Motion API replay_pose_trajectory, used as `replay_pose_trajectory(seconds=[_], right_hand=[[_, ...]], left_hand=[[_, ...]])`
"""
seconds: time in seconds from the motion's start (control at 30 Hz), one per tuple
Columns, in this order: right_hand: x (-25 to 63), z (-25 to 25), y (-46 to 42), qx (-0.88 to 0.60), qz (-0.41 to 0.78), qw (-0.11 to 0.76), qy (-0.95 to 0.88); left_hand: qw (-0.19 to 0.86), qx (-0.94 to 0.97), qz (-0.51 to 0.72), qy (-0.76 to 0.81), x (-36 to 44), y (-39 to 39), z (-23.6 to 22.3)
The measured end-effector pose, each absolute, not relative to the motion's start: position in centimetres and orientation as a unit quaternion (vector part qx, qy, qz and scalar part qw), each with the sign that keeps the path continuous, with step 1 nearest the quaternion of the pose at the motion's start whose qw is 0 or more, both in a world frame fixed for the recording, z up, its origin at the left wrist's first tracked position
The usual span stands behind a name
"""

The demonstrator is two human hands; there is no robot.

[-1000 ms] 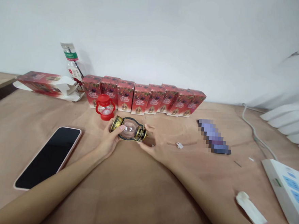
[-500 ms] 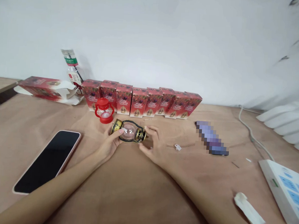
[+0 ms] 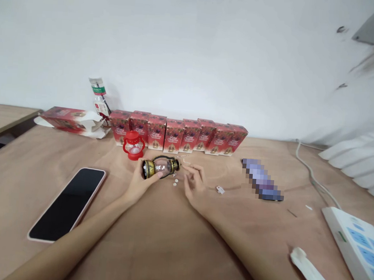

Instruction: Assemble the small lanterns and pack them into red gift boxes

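Note:
A small black and gold lantern (image 3: 160,167) with a clear middle lies on its side in my left hand (image 3: 139,182). The fingers wrap round its base and the thumb presses on the clear part. My right hand (image 3: 197,184) is beside the lantern's top end, index fingertip close to it and thumb apart, holding nothing I can see. On the table under the lantern's top are small round pale pieces (image 3: 175,182). Thin bent bits (image 3: 185,159) lie just behind. A red lantern (image 3: 134,147) stands upright behind my left hand.
Several red printed boxes (image 3: 173,135) stand in a row by the wall. An opened box (image 3: 71,120) lies at left, near a clear package (image 3: 99,97). A phone (image 3: 69,204), a blurred-out flat object (image 3: 263,179), a small tag (image 3: 220,189), crumpled tissue (image 3: 309,272) and power strip (image 3: 356,241) surround the hands.
The lantern's base has turned toward me, showing its underside. My right fingers have drawn back from around its top, and small round pale pieces now show beneath. The view has shifted slightly.

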State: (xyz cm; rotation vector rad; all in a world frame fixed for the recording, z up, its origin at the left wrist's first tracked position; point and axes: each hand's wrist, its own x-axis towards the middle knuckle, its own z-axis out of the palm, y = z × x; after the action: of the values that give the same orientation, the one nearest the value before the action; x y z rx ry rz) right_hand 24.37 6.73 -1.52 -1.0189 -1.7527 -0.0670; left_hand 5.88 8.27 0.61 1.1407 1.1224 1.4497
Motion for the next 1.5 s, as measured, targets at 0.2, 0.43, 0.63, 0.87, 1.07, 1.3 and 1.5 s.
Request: replay_pose_trajectory(seconds=[0.2,0.43,0.63,0.87,1.07,1.3,1.5], right_hand=[[24.1,-1.1,5.9,-0.274,-0.096,0.427,-0.857],[23.3,-0.9,5.8,-0.178,-0.082,0.401,-0.895],[23.0,-0.3,5.3,-0.129,-0.127,0.379,-0.908],[22.9,-0.5,5.2,-0.084,-0.153,0.371,-0.912],[22.9,-1.5,6.0,-0.274,-0.138,0.310,-0.900],[23.8,-2.6,7.7,-0.536,-0.163,0.299,-0.772],[24.0,-2.4,7.6,-0.541,-0.151,0.313,-0.766]], left_hand=[[0.435,0.569,0.538,0.445,6.5,6.8,0.9],[0.426,0.575,0.539,0.444,5.4,6.6,0.1],[0.327,0.627,0.527,0.471,4.5,6.4,-0.4],[0.296,0.582,0.601,0.461,4.6,7.9,-1.4],[0.215,0.677,0.540,0.451,4.3,7.6,-2.0],[-0.087,0.707,0.503,0.489,-2.2,7.7,2.3],[-0.196,0.711,0.389,0.552,-13.0,15.2,9.6]])
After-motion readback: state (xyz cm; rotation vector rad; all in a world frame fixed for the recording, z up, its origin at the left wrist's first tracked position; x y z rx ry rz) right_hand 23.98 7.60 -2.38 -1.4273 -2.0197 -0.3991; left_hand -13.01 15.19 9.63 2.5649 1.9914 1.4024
